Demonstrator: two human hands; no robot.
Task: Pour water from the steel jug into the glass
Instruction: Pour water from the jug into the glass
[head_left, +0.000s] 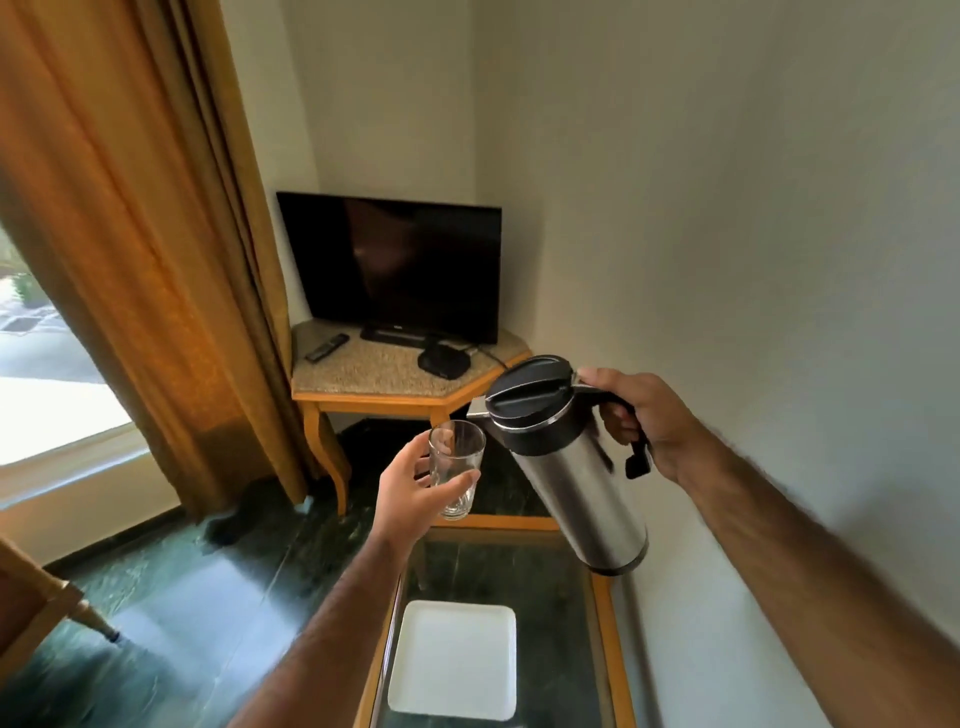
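My right hand (647, 421) grips the black handle of the steel jug (576, 478), held in the air and tilted to the left. The jug's black lid is on, and its spout sits just right of and slightly above the rim of the clear glass (457, 467). My left hand (410, 493) holds the glass upright in the air, fingers wrapped around its lower half. No stream of water is visible, and the glass looks empty. Both are held above the far edge of the glass-topped table (602, 623).
A white square tray (454, 660) lies on the glass-topped table below my arms. A corner table (384, 384) further back carries a television (395, 265), a remote and a black box. An orange curtain (156, 260) hangs at the left; a wall runs close on the right.
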